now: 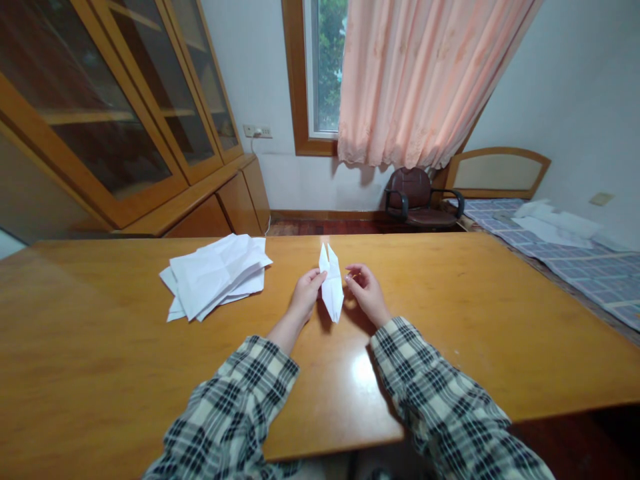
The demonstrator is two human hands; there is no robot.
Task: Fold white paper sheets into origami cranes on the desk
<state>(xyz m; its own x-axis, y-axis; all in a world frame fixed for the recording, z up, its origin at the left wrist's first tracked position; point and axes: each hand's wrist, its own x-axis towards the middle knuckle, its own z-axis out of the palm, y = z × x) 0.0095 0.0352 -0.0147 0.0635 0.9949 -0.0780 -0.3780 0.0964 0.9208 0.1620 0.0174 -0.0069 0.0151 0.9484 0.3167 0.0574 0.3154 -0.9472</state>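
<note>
A folded piece of white paper [332, 288], long and narrow with two points at its far end, is held just above the table. My left hand [305, 293] pinches its left edge between thumb and fingers. Just to the right of the paper is my right hand [367, 290], its fingers curved with a gap between thumb and forefinger. It looks apart from the paper and holds nothing that I can see.
The wooden table [450, 320] spreads under both arms. A loose pile of creased white paper sheets [215, 277] lies to the left. Beyond the table are a glass-doored cabinet [150, 87], a brown armchair [415, 193] and a bed [565, 247].
</note>
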